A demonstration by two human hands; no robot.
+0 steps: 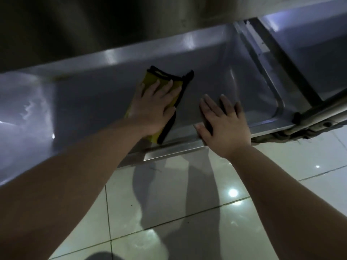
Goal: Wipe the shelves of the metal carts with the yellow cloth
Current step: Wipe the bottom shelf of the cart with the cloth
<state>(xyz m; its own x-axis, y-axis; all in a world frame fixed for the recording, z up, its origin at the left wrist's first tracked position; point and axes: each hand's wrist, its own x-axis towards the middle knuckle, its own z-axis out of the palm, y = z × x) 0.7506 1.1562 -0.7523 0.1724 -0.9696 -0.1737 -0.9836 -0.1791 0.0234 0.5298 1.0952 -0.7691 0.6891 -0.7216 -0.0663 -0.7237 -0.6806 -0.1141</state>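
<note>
While the person is crouching at the low shelf (216, 76) of the metal cart (308, 107), the left hand (155, 107) is pressing flat, fingers spread, on the yellow cloth (170, 85), w/ no grip closed round it, just palm weight. Cloth is lying folded on the shelf floor, black-edged, running from the front lip (169, 150) toward 12 o'clock. Right hand (223, 124) is lying open at 3 o'clock of the cloth, palm over the lip, holding nothing, prob. bracing the cart. To be doing this well: keeping the palm flat, pushing in long overlapping passes front to back, working into the rounded corner (277, 104) at 3 o'clock and the dim stretch at 9 o'clock. Tiled floor (187, 203) below is looking glossy, so footing is mattering too.
</note>
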